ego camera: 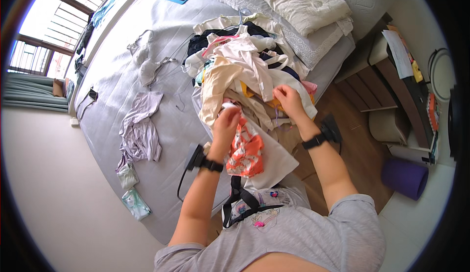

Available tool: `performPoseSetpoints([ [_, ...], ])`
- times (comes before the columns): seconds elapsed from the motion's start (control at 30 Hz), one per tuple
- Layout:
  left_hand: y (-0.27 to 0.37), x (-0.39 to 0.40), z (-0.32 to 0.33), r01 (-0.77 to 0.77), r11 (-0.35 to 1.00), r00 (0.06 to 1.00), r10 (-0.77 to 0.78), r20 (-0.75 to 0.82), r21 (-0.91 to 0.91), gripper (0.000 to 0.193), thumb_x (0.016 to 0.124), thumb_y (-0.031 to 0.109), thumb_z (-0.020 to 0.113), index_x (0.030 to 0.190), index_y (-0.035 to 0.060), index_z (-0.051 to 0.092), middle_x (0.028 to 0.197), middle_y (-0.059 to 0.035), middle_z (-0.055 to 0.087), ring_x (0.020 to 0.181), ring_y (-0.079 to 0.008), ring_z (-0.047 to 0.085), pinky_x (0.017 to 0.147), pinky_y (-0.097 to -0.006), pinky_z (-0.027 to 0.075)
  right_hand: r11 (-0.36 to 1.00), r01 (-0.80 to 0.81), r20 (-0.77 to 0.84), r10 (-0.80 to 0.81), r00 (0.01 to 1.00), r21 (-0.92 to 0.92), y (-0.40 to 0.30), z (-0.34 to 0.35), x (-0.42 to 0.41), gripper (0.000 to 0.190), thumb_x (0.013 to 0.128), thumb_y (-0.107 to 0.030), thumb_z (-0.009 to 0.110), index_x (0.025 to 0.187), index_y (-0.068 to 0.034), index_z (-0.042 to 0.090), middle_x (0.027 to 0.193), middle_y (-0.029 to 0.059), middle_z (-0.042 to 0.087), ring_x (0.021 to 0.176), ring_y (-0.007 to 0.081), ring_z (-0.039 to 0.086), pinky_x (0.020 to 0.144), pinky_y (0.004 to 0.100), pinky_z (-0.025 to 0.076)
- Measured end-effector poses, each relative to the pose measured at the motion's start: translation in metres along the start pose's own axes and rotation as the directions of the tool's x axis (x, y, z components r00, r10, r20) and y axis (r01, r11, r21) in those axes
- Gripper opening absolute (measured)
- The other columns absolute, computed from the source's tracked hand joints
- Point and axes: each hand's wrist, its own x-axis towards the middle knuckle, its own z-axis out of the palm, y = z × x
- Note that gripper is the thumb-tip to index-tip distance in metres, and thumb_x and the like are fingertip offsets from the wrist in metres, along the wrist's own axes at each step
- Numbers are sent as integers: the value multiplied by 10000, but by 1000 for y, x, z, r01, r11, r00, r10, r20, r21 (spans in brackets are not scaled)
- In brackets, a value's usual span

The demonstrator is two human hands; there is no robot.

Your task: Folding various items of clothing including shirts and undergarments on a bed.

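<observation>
A large heap of mixed clothes lies at the bed's edge in front of me. My left hand (227,123) has its fingers closed on the top of an orange printed garment (246,154), which hangs down over a white cloth (277,161). My right hand (290,99) is over the heap's right side, fingers bent, beside the sleeve of a pale pink top (253,57). Whether those fingertips grip any cloth is unclear. Around the hands lie a cream garment (220,84), a white piece (284,79) and bits of yellow cloth.
On the bed's left side lie a bra (147,70), a lilac garment (141,125) and two small folded pieces, one mint and white (136,204). Clothes hangers stick out of the heap. A brown cabinet (396,92) and a purple roll (404,178) stand at the right.
</observation>
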Motion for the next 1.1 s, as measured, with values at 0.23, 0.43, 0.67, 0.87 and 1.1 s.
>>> performPoseSetpoints([
  [0.23,-43,106,76,274,933,961,-275,-27,234,311,745,122,554,1022,-17,534,865,-107,587,801,-150,553,721,-248,425,823,-7,67,54,996,-567,67,56,68,371,672,-237,642,920,-7,490,890,165,543,854,341,514,750,365,414],
  [0.43,18,99,54,26,937,1000,-25,-6,347,249,689,54,556,935,53,592,725,-83,561,646,-180,544,614,-278,433,667,-307,262,170,950,679,2,1,60,157,816,-148,520,918,-29,503,828,14,563,716,80,531,623,234,434],
  [0.67,122,46,3,-280,922,959,258,117,268,214,672,-7,577,869,73,604,735,-94,527,660,-233,532,603,-301,425,444,-350,420,-67,905,825,-138,-53,17,237,843,-207,492,1011,-41,494,873,7,552,780,71,527,687,195,424],
  [0.87,177,-55,-31,-544,835,824,511,245,85,163,584,77,717,716,66,623,859,-79,530,795,-211,525,674,-278,421,506,-346,473,-144,869,790,-207,-16,-44,396,862,-326,443,1114,-21,434,893,37,544,782,91,522,666,230,430],
  [1.1,154,-172,-81,-389,793,918,294,-264,-469,185,641,125,718,665,3,581,821,-54,544,790,-154,511,682,-263,397,861,206,494,-445,747,464,-228,78,-180,600,788,-446,518,1150,13,380,1036,154,491,956,215,493,799,287,388],
])
